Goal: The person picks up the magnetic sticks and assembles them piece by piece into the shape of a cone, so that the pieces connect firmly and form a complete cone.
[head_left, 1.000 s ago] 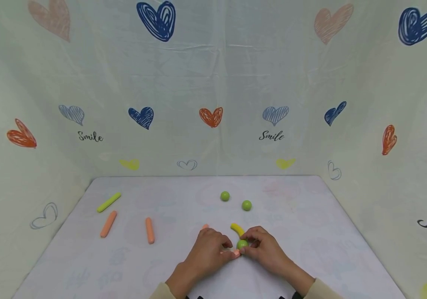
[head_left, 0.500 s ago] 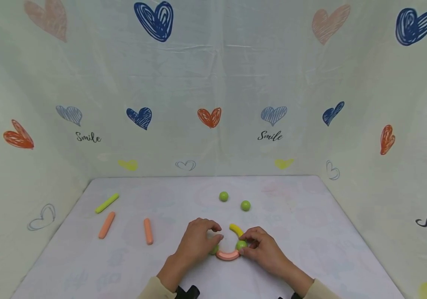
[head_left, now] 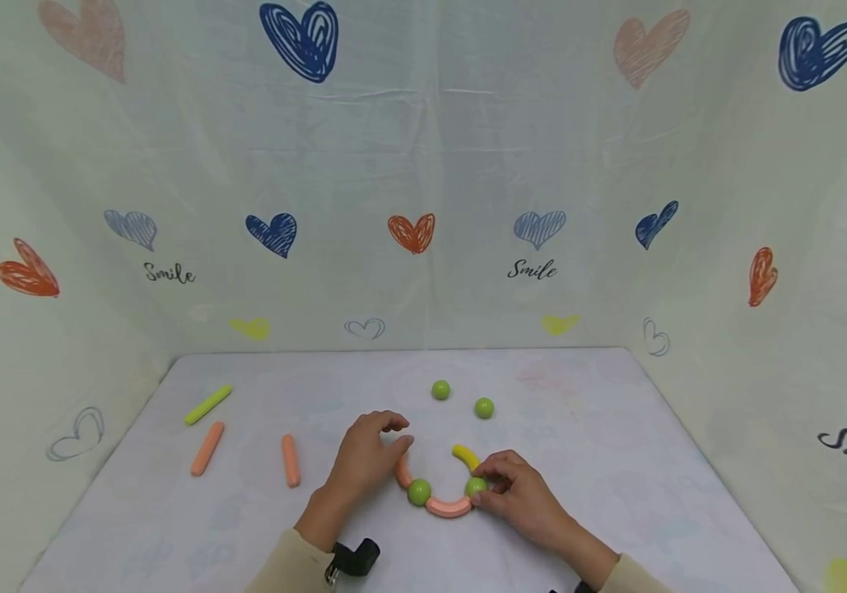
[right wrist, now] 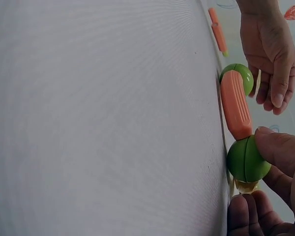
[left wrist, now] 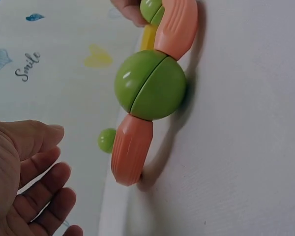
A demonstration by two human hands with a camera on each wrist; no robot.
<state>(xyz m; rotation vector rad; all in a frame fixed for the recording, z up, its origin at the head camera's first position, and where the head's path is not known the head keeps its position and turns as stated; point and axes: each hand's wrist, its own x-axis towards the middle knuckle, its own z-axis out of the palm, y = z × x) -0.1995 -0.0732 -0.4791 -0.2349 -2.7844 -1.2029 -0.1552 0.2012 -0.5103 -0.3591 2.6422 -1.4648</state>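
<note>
A chain of toy pieces lies on the table in the head view. It runs from a yellow curved stick (head_left: 465,455) through a green ball (head_left: 476,487), a curved orange stick (head_left: 449,508) and a second green ball (head_left: 419,492) to another orange stick (head_left: 402,472). My right hand (head_left: 519,496) pinches the first ball between thumb and fingers, as the right wrist view also shows on that green ball (right wrist: 248,160). Beside the orange end, my left hand (head_left: 362,457) has loosely bent fingers. In the left wrist view, a gap separates that hand (left wrist: 27,182) from the orange stick (left wrist: 132,150).
Two loose green balls (head_left: 441,390) (head_left: 484,408) sit behind the chain. Two straight orange sticks (head_left: 207,449) (head_left: 290,460) and a lime stick (head_left: 208,405) lie to the left. A heart-printed cloth (head_left: 423,288) closes off the table's back and sides.
My left hand has let go and moved left and away from the chain, uncovering the second ball and both orange sticks. My right hand keeps its pinch on the first ball.
</note>
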